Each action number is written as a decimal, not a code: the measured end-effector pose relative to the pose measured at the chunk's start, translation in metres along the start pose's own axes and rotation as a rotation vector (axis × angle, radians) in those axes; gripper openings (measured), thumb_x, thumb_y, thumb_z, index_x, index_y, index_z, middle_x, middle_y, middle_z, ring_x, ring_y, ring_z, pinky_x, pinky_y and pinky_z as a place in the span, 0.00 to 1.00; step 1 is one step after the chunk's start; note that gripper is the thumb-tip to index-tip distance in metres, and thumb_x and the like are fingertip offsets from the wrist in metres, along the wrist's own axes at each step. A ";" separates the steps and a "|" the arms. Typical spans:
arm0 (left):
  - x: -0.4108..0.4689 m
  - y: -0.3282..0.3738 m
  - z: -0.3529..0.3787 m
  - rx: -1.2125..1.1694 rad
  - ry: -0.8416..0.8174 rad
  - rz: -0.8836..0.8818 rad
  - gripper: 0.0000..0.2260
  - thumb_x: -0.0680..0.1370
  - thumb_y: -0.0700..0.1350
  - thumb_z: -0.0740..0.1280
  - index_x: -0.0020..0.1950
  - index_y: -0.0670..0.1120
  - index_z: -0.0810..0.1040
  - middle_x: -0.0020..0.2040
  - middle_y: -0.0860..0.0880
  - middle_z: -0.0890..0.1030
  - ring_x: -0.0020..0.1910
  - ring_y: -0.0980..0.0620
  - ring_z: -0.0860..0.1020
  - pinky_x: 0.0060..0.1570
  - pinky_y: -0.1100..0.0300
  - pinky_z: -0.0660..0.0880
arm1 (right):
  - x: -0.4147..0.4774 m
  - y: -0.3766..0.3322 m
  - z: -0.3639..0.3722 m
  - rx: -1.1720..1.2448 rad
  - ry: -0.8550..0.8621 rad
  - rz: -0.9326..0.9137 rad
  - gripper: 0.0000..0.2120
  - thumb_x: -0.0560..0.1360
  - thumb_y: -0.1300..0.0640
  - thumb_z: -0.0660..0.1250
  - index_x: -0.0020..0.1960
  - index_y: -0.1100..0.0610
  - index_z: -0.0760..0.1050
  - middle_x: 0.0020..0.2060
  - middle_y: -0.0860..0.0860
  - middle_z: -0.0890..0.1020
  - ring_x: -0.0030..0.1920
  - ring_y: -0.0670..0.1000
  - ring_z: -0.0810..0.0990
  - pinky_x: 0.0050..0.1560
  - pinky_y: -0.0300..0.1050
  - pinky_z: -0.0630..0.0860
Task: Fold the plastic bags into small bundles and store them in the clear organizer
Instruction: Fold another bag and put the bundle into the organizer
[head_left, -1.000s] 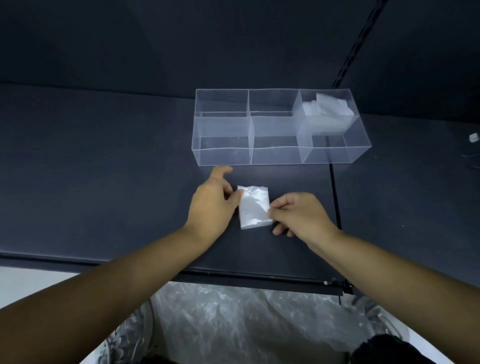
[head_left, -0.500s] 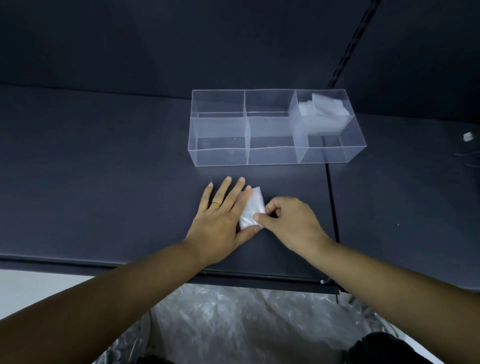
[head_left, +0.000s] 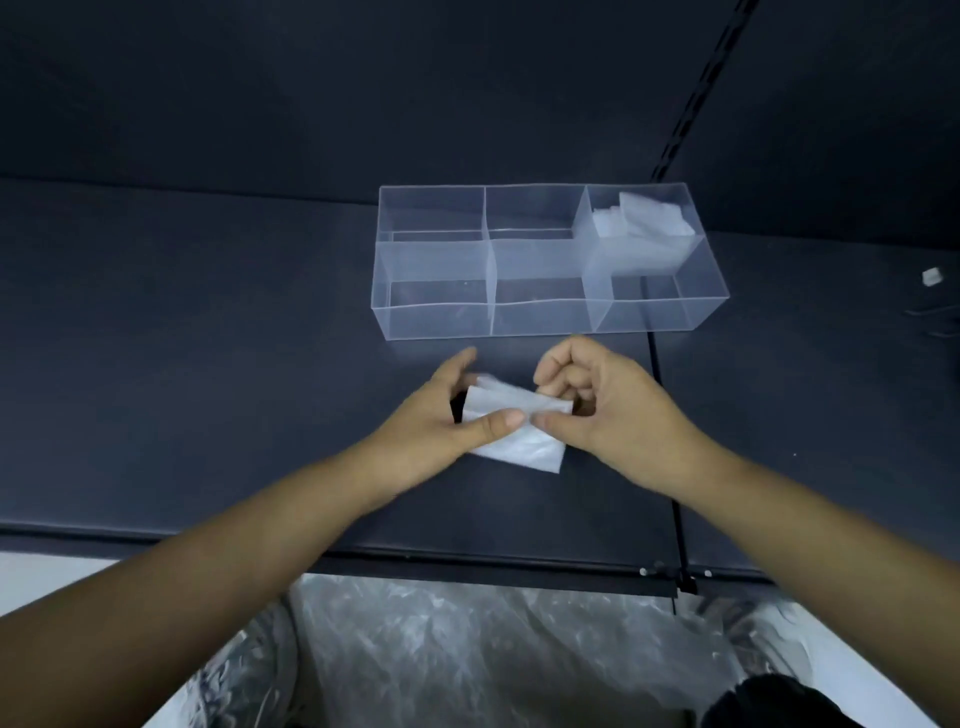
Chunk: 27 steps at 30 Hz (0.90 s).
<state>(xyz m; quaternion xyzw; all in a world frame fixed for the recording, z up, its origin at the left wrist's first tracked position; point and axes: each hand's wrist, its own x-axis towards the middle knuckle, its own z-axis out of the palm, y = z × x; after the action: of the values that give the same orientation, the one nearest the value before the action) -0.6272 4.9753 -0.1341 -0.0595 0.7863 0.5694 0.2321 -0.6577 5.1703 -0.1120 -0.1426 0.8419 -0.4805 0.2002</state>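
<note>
Head: left hand (head_left: 428, 423) now around bag (head_left: 524, 448)

Folded plastic bag (head_left: 524, 447): white and translucent, folded into a small flat rectangle with its upper flap turned over. The thumbs of the left hand (head_left: 441, 415) and right hand (head_left: 608, 410) pinch it at the middle.
Bag position: at the dark table (head_left: 208, 364), near the clear organizer (head_left: 441, 322) but apart from it.
Organizer: transparent box, upright, six compartments in two rows of three.
Bundles (head_left: 644, 221): white folded bags piled in the far right compartment.
</note>
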 end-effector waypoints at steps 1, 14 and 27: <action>0.002 0.005 -0.004 -0.116 -0.050 -0.004 0.33 0.67 0.57 0.71 0.70 0.49 0.69 0.62 0.56 0.78 0.60 0.61 0.76 0.56 0.70 0.71 | -0.001 -0.004 -0.008 -0.027 -0.020 -0.036 0.14 0.70 0.62 0.73 0.47 0.47 0.72 0.37 0.43 0.81 0.36 0.40 0.76 0.40 0.32 0.72; 0.038 0.060 -0.004 -0.034 0.452 0.349 0.04 0.76 0.42 0.70 0.43 0.49 0.81 0.39 0.57 0.83 0.42 0.65 0.78 0.44 0.77 0.70 | 0.061 -0.004 -0.115 0.252 0.467 0.292 0.03 0.72 0.54 0.73 0.40 0.53 0.82 0.29 0.45 0.79 0.28 0.42 0.73 0.30 0.33 0.70; 0.029 0.004 -0.008 1.071 0.386 0.410 0.29 0.79 0.57 0.59 0.77 0.45 0.59 0.69 0.49 0.71 0.67 0.48 0.70 0.71 0.51 0.58 | 0.173 -0.026 -0.058 -0.292 0.451 0.411 0.16 0.72 0.51 0.72 0.56 0.59 0.77 0.55 0.54 0.80 0.56 0.56 0.77 0.60 0.48 0.71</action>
<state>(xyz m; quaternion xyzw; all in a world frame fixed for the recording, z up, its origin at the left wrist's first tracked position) -0.6566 4.9737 -0.1415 0.1162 0.9870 0.1065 -0.0317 -0.8361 5.1262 -0.0970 0.1129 0.9360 -0.3239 0.0789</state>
